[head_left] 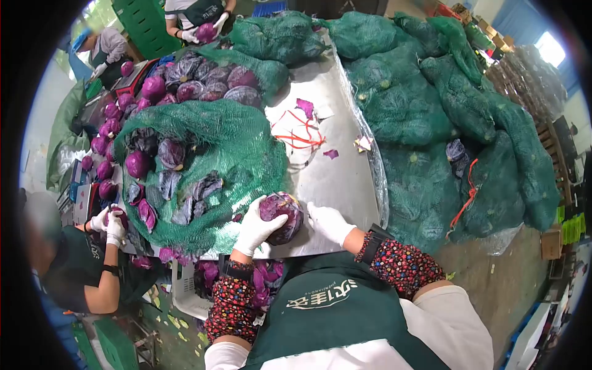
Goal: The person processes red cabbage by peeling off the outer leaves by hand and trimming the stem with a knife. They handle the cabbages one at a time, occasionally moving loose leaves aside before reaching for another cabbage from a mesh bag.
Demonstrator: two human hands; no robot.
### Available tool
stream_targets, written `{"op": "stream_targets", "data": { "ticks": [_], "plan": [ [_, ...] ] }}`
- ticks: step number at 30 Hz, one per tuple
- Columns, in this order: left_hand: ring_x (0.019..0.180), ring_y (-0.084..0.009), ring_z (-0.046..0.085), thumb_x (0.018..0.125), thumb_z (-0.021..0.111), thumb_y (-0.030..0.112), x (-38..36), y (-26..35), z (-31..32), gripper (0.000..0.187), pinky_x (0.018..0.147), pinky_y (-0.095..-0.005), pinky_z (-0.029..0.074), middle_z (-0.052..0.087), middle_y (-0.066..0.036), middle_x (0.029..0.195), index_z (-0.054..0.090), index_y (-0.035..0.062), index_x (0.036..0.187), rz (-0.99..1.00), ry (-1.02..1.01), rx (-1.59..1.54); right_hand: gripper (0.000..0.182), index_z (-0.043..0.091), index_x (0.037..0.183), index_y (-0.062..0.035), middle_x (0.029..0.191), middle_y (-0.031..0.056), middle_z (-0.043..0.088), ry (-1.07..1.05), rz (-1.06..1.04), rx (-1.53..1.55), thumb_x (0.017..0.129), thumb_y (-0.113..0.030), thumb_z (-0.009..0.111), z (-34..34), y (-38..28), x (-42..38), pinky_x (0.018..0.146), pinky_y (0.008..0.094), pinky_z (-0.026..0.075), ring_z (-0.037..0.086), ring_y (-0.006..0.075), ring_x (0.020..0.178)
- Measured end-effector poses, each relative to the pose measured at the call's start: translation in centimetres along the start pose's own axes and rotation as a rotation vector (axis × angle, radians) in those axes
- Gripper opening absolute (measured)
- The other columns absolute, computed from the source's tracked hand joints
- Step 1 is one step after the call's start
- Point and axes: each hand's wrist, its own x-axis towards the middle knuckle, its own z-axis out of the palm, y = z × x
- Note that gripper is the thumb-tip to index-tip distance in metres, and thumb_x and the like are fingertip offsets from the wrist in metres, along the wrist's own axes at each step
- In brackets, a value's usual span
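My left hand [259, 226], in a white glove, is wrapped round the left side of a red cabbage [290, 211] at the front edge of the metal table [336, 185]. The cabbage is purple, with a paler patch near its top right. Just right of it is my right hand [330, 224], also gloved, a small gap away from the cabbage. Its fingers look closed together; whatever they hold, if anything, I cannot make out. Left of the cabbage lies an open green mesh bag [246, 148] with loose dark leaves [194, 197] and cabbages on it.
Full green mesh sacks [401, 135] are piled along the right. Red ties [299, 139] and leaf scraps lie on the metal. More red cabbages [185, 74] are heaped at the back left. Co-workers [80, 259] handle cabbages at left and back. A white crate [188, 293] stands below the edge.
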Motion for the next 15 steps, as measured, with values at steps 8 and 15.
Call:
{"op": "stream_targets", "data": {
  "ticks": [8, 15],
  "plan": [
    [0.117, -0.0365, 0.055, 0.060, 0.085, 0.039, -2.0, 3.6, 1.9, 0.091, 0.103, -0.0418, 0.041, 0.055, -0.022, 0.129, 0.048, -0.0019, 0.133, 0.373, -0.018, 0.504, 0.035, 0.053, 0.121, 0.0041, 0.083, 0.0219, 0.069, 0.045, 0.089, -0.111, 0.093, -0.015, 0.044, 4.8, 3.1, 2.5, 0.073, 0.0471, 0.054, 0.067, 0.0405, 0.078],
    [0.132, -0.0340, 0.040, 0.063, 0.088, 0.027, -9.1, 0.8, -1.6, 0.103, 0.112, -0.0446, 0.031, 0.037, -0.023, 0.142, 0.033, 0.0003, 0.145, 0.167, -0.005, 0.065, 0.053, 0.040, 0.142, -0.0065, 0.095, 0.0245, 0.068, -0.180, 0.165, 0.451, 0.092, -0.021, 0.050, 1.3, -1.1, -1.0, 0.074, 0.0460, 0.053, 0.068, 0.0390, 0.077]
  ]
}}
